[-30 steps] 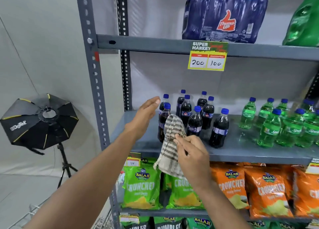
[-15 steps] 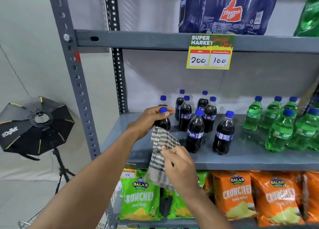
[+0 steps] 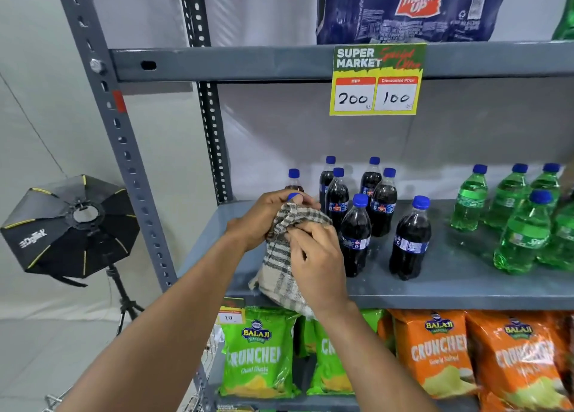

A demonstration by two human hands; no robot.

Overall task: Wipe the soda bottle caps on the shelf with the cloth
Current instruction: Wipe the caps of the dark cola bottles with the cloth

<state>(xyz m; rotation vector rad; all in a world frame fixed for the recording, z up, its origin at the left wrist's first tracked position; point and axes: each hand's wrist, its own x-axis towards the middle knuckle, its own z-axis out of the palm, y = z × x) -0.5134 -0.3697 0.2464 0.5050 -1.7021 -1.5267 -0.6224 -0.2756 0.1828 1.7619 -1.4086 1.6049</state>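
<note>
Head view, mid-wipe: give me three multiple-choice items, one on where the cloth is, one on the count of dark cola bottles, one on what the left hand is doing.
1. Where is the cloth?
A. Draped on the top shelf
B. At the front-left dark bottle, bunched between both hands
C. Lying on the chip bags

2. How many dark cola bottles stand on the middle shelf, counting the one in hand?
A. Five
B. Seven
C. Ten

3. What is the left hand doing?
A. Gripping the neck of the bottle just under its blue cap
B. Hanging open, away from the shelf
C. Holding the price sign

Answers: 1 B, the right hand pinches the cloth against the held bottle. 2 B, seven blue caps top dark bottles. 3 A, fingers wrap around below the cap.
</note>
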